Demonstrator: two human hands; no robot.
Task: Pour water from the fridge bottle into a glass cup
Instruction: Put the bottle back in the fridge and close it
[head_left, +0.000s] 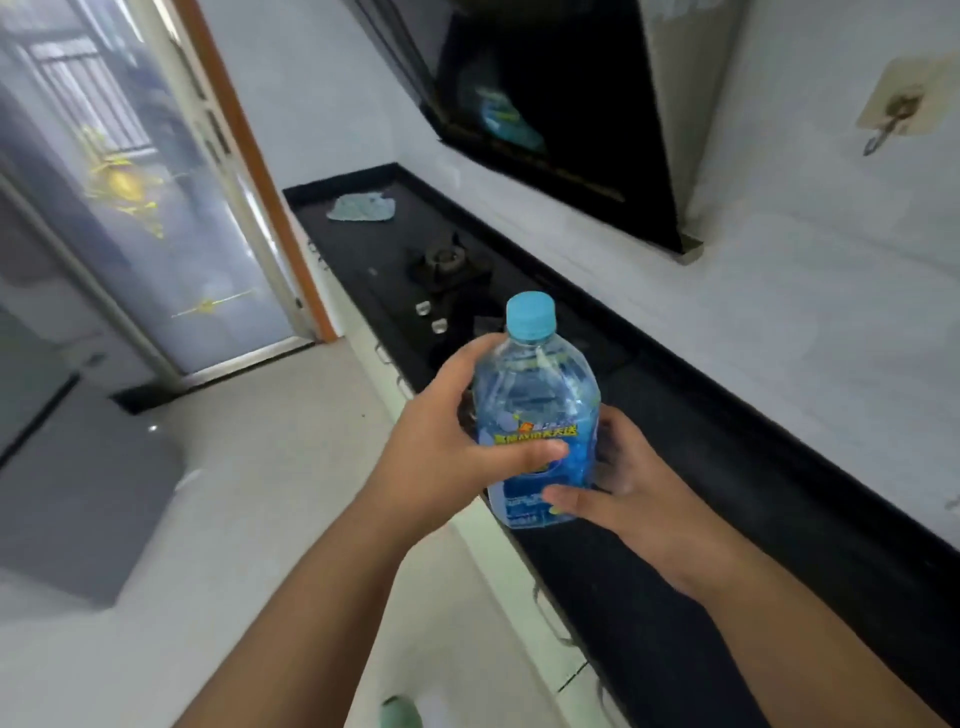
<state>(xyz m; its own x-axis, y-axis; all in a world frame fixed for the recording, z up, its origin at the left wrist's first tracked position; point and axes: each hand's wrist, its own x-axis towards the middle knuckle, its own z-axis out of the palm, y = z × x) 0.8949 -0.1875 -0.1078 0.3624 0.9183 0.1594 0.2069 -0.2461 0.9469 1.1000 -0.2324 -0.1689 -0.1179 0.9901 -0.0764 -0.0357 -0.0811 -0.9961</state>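
A clear plastic water bottle (535, 395) with a blue label and a light blue cap sits upright in both my hands, above the front edge of the black counter (675, 597). My left hand (441, 447) wraps its left side, thumb across the label. My right hand (628, 488) cups the lower right side, thumb on the bottom of the label. The cap is on. No glass cup is in view.
A black gas hob (447, 275) with two knobs lies on the counter behind the bottle. A bluish cloth (361, 208) rests at the counter's far end. A black range hood (550, 104) hangs above. A glass door (156, 208) stands at left.
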